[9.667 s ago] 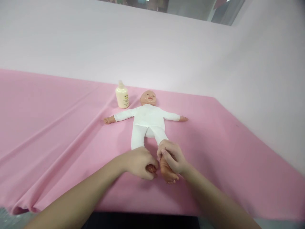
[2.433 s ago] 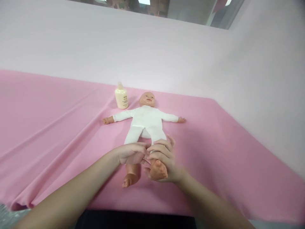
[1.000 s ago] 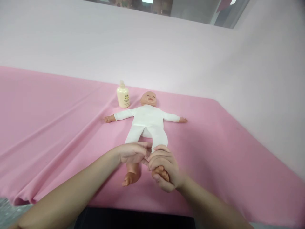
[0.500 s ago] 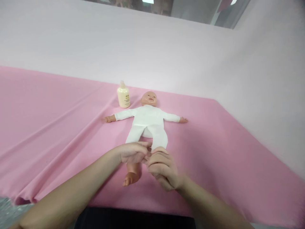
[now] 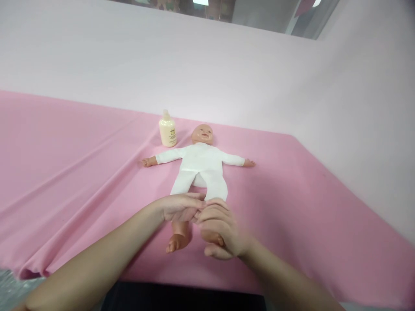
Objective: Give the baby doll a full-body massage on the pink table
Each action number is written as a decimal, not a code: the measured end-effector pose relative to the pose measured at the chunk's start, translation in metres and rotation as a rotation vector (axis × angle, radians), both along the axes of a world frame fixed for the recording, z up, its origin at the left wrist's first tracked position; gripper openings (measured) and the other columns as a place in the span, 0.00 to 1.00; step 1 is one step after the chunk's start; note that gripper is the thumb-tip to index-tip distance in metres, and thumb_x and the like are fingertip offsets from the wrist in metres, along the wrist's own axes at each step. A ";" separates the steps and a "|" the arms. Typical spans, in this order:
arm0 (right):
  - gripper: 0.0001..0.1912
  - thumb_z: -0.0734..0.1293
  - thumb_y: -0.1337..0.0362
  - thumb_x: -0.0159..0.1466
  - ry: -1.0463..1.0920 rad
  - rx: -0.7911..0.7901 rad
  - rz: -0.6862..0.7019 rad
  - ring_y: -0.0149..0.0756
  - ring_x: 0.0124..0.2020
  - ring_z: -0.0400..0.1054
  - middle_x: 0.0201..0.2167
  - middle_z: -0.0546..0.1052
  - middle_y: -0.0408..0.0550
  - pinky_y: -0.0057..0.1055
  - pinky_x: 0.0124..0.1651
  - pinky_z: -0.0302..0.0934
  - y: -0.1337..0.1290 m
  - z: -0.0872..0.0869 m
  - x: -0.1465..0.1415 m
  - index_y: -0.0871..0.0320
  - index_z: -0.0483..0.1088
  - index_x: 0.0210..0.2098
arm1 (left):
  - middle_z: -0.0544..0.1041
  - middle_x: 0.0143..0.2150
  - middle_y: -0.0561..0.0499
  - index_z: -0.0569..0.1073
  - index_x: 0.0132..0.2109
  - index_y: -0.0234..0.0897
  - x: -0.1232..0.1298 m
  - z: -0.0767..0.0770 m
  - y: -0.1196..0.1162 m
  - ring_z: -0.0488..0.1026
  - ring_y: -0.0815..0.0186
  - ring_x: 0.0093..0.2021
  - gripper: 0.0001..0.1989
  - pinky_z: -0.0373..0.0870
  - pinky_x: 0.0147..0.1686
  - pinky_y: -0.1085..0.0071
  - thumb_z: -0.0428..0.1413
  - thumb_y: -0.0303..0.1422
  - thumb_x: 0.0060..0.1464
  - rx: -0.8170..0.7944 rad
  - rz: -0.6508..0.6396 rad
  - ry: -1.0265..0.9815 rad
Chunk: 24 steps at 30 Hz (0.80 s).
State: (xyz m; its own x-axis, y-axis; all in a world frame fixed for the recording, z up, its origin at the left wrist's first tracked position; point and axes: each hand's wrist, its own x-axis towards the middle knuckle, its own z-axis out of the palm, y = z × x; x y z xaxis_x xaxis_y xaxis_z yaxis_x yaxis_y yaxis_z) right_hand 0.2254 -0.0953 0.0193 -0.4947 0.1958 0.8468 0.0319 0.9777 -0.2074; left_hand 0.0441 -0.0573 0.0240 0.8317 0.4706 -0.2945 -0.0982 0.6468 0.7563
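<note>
A baby doll (image 5: pixel 201 157) in a white suit lies on its back on the pink cloth, arms spread, feet toward me. My right hand (image 5: pixel 220 229) is wrapped round the doll's foot on the right; part of the brown foot shows between thumb and fingers. My left hand (image 5: pixel 183 207) is beside it, its fingers closed against the same lower leg and meeting the right hand's fingers. The doll's other foot (image 5: pixel 177 243) lies bare below my left wrist.
A pale yellow pump bottle (image 5: pixel 168 131) stands left of the doll's head. The pink cloth (image 5: pixel 81 160) has long folds at the left. A white wall (image 5: pixel 194 65) rises behind, with a window strip (image 5: pixel 259 17) at the top.
The thumb of my right hand has moved down, and part of the doll's foot now shows inside that hand. My left hand has hardly moved.
</note>
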 end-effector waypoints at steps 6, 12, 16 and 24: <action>0.28 0.67 0.62 0.61 0.010 0.051 -0.317 0.43 0.51 0.69 0.48 0.73 0.55 0.49 0.61 0.57 0.001 -0.006 0.000 0.56 0.56 0.58 | 0.75 0.36 0.50 0.71 0.54 0.33 -0.001 -0.009 0.004 0.72 0.66 0.38 0.23 0.67 0.41 0.68 0.61 0.40 0.55 0.021 -0.053 -0.070; 0.16 0.63 0.64 0.64 -0.046 -0.012 -0.495 0.46 0.56 0.65 0.49 0.73 0.54 0.52 0.63 0.54 0.006 -0.012 0.004 0.55 0.63 0.52 | 0.74 0.44 0.48 0.70 0.55 0.35 -0.004 -0.014 0.005 0.73 0.64 0.45 0.23 0.67 0.46 0.64 0.64 0.37 0.54 0.075 -0.013 -0.071; 0.12 0.65 0.65 0.62 -0.030 -0.017 -0.507 0.45 0.55 0.66 0.44 0.75 0.49 0.50 0.63 0.53 0.010 -0.017 0.005 0.53 0.65 0.46 | 0.73 0.44 0.50 0.72 0.51 0.36 -0.004 -0.016 0.005 0.73 0.65 0.45 0.20 0.67 0.49 0.65 0.66 0.33 0.51 0.069 -0.019 -0.095; 0.08 0.66 0.69 0.60 0.006 -0.012 -0.518 0.39 0.46 0.69 0.36 0.76 0.44 0.48 0.61 0.54 0.014 -0.016 0.007 0.53 0.66 0.39 | 0.74 0.39 0.52 0.73 0.42 0.33 0.000 -0.011 0.006 0.73 0.70 0.41 0.17 0.66 0.45 0.72 0.68 0.25 0.45 0.104 -0.107 -0.158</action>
